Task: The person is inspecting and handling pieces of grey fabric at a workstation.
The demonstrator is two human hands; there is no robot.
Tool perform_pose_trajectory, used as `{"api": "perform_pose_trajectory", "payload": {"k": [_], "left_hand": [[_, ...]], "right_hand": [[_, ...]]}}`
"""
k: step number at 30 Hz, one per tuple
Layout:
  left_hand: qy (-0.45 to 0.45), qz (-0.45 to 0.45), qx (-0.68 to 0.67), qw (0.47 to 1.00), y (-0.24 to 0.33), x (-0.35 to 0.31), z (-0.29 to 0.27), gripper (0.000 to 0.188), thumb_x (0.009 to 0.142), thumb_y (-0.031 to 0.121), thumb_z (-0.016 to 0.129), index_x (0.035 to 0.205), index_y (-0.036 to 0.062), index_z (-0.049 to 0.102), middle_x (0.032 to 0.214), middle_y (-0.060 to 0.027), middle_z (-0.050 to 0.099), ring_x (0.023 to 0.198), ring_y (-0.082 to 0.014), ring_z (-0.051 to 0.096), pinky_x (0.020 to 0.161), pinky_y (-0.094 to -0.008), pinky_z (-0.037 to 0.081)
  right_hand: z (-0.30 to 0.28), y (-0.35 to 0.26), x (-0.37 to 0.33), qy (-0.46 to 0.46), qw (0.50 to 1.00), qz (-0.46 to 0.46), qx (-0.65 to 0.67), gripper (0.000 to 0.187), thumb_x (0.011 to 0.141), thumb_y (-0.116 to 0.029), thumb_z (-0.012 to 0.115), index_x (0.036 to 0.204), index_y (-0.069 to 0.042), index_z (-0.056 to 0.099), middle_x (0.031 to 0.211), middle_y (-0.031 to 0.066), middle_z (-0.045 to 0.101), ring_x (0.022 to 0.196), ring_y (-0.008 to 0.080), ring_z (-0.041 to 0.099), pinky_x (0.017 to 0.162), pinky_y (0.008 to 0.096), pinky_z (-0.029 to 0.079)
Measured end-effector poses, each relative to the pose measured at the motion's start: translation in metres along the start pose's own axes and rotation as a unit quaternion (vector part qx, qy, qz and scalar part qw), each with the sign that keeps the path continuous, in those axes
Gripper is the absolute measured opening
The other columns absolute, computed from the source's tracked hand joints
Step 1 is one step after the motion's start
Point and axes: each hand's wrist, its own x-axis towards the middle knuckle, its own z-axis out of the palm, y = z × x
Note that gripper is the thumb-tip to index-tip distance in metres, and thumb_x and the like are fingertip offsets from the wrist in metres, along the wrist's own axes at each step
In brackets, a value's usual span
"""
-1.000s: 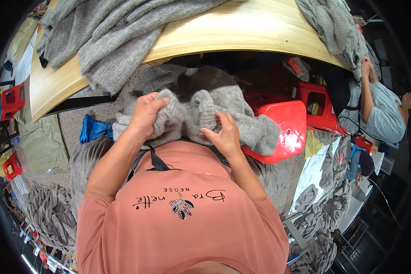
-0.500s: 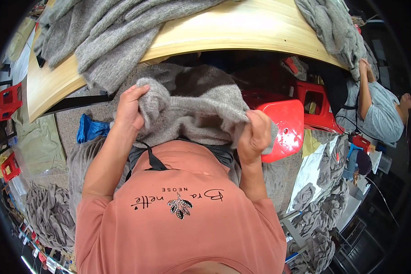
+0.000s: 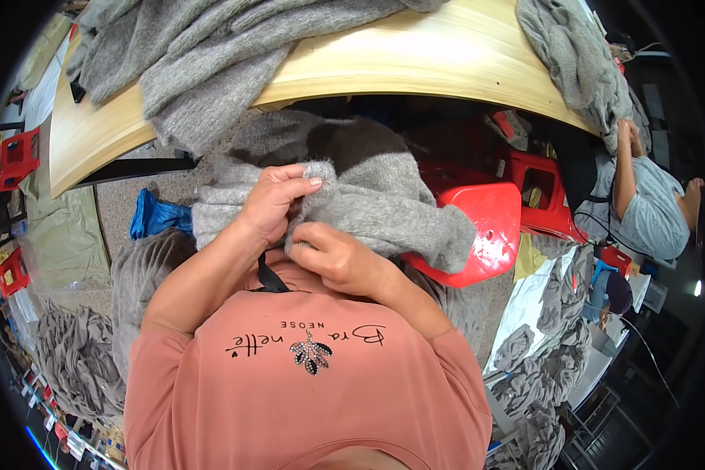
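Observation:
A fuzzy grey knitted garment (image 3: 384, 218) lies bunched across my lap, below the table edge. My left hand (image 3: 268, 207) pinches a raised fold of it between thumb and fingers. Just below and to the right, my right hand (image 3: 335, 257) is closed with curled fingers on the knit near the same fold. The two hands are close together in front of my waist. One tube-like end of the garment, perhaps a sleeve, stretches right onto a red plastic stool (image 3: 489, 227). What lies under my fingers is partly hidden.
More grey knitwear (image 3: 204, 70) is draped over the pale wooden table (image 3: 399, 55) ahead. Another red stool (image 3: 540, 188) stands at right, with a blue bag (image 3: 158, 215) on the left floor. Grey heaps (image 3: 82, 360) lie on both sides. A co-worker (image 3: 646, 204) handles knitwear at far right.
My hands have come together from holding a stretched edge of the garment apart. The right hand moved left and down; the left moved right. The garment's tube-like end now rests on the stool.

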Motion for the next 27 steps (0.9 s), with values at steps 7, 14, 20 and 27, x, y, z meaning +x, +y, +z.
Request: {"api": "perform_pose_trajectory", "payload": {"k": [7,14,20,27], "left_hand": [[-0.077,-0.004,-0.022,0.997,-0.01,-0.004,-0.008,0.008,0.078,0.008,0.06,0.071,0.0061,0.061,0.061,0.0047,0.054,0.049,-0.0002,0.042,0.043,-0.0165,0.03],[-0.064,-0.005,-0.019,0.998,-0.001,-0.013,0.006,0.006,0.08,0.005,0.059,0.075,0.0015,0.061,0.066,-0.0001,0.058,0.057,-0.0039,0.05,0.05,-0.0189,0.04],[-0.082,0.016,0.033,0.996,-0.014,-0.006,-0.003,0.006,0.08,0.005,0.059,0.079,-0.0004,0.061,0.066,0.0005,0.057,0.058,-0.0039,0.05,0.05,-0.0197,0.041],[-0.021,0.039,0.087,0.995,-0.021,-0.008,-0.004,0.002,0.076,0.001,0.061,0.076,-0.001,0.062,0.065,0.0017,0.057,0.057,-0.0034,0.048,0.049,-0.0181,0.038]], "right_hand": [[-0.009,0.018,0.001,0.206,0.955,-0.061,-0.206,0.026,0.059,0.007,0.057,0.085,0.003,0.056,0.082,0.0113,0.053,0.072,0.0258,0.054,0.062,0.0339,0.046],[0.002,0.03,-0.01,0.28,0.931,-0.001,-0.232,0.021,0.06,0.001,0.055,0.081,0.0,0.054,0.078,0.0111,0.049,0.067,0.0258,0.051,0.057,0.0331,0.043],[0.001,0.029,-0.007,0.259,0.936,-0.032,-0.237,0.019,0.061,0.003,0.055,0.08,0.001,0.053,0.077,0.0111,0.05,0.064,0.0263,0.051,0.057,0.0332,0.044],[-0.003,0.033,-0.009,0.212,0.97,0.068,-0.093,0.023,0.058,0.012,0.053,0.078,0.001,0.058,0.078,0.0122,0.055,0.065,0.0266,0.055,0.058,0.0315,0.045]]}}
